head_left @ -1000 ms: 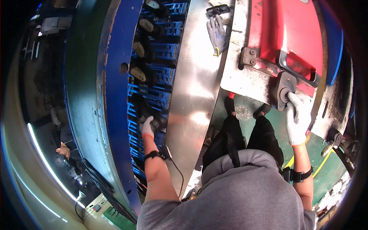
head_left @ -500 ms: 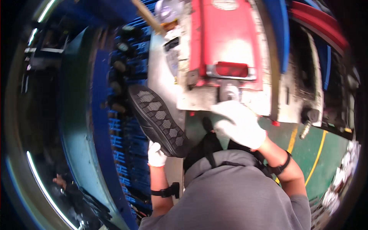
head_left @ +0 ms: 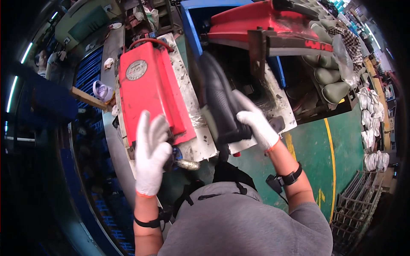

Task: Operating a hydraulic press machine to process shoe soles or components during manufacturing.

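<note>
Head view: the right hand (head_left: 257, 126) gripped a black shoe (head_left: 218, 100) by its near end. The left hand (head_left: 151, 160) was spread wide near the left red cover (head_left: 148, 91).

Gap between left fingers (head_left: 144, 126) and shoe (head_left: 219, 100)

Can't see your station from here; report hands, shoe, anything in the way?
Right hand holding black shoe near the heel, toe away. Left hand free, fingers spread, in front of red cover. Nothing seen blocking the shoe; raised red lid beyond.

Blk shoe (head_left: 218, 98) in R hand (head_left: 259, 124)
</note>
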{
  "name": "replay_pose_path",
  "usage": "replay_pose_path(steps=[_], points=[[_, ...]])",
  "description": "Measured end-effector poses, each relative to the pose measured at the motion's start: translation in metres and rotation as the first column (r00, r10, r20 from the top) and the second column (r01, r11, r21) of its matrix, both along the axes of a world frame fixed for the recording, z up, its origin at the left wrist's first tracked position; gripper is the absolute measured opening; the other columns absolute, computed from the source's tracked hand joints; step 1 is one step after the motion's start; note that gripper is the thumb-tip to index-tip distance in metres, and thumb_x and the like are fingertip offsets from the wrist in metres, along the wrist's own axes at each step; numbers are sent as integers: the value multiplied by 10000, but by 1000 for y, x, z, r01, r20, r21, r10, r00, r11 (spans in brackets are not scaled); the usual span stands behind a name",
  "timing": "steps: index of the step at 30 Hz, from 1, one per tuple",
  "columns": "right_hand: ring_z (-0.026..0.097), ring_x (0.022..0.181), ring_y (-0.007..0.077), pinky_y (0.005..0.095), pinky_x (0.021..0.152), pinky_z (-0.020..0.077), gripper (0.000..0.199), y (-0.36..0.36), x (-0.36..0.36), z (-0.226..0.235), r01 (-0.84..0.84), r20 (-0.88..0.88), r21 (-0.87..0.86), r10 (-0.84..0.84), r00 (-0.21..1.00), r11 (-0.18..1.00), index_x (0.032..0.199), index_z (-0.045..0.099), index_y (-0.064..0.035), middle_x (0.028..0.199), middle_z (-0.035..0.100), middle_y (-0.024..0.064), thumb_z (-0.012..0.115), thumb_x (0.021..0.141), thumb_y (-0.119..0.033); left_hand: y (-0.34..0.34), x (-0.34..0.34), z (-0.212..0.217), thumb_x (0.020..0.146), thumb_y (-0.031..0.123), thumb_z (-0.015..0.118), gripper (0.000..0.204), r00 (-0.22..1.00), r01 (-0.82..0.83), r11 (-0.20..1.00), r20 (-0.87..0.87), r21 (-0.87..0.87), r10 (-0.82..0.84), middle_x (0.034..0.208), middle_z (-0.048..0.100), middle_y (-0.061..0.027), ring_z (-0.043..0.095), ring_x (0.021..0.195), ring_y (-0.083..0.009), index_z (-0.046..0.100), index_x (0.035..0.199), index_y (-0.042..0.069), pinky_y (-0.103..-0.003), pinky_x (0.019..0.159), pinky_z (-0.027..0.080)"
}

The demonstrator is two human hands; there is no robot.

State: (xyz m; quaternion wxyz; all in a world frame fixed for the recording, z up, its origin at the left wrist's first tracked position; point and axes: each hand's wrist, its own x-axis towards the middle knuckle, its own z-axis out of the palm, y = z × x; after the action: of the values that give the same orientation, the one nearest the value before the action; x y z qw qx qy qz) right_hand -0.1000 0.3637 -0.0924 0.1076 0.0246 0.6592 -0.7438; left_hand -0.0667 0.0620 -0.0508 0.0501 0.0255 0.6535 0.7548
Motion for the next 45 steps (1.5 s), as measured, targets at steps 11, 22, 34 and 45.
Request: replay_pose_path(steps=[11, 22, 34, 45], points=[[662, 1138, 458, 492, 996, 538, 973, 118, -145, -85, 163, -149, 961, -78, 986, 224, 1592, 425, -212, 1315, 565, 327, 728, 719, -515, 114, -122, 80, 908, 261, 795, 857, 935, -28, 985, -353, -169, -34, 1545, 483, -252, 493, 1431, -358, 343, 1606, 55, -461, 1194, 378], [682, 1093, 445, 511, 921, 564, 1018, 115, -136, -89, -37, 54, 989, -122, 991, 141, 1660, 213, -222, 1328, 522, 309, 678, 830, -585, 220, -219, 135, 949, 418, 704, 785, 632, 7, 774, -597, -634, -494, 1522, 496, -257, 491, 1417, -355, 409, 1552, 11, -401, 1178, 385], [582, 1315, 352, 383, 1114, 431, 607, 200, -46, -78, 280, -209, 706, -187, 960, 651, 1493, 509, 22, 1431, 573, 269, 634, 997, -303, 257, -202, 104, 840, 297, 703, 447, 447, -191, 800, -776, -569, -445, 1152, 687, -179, 649, 1116, -359, 666, 1215, 55, -429, 1017, 498], [580, 575, 142, 290, 524, 480, 438, 165, 159, -177, 288, 242, 292, -362, 900, 912, 1046, 609, -82, 781, 629, 49, 510, 1070, -508, 268, -115, -48, 637, 125, 685, 342, 293, -249, 757, -792, -604, -536, 776, 504, -89, 546, 821, -307, 631, 974, 97, -429, 667, 424]])
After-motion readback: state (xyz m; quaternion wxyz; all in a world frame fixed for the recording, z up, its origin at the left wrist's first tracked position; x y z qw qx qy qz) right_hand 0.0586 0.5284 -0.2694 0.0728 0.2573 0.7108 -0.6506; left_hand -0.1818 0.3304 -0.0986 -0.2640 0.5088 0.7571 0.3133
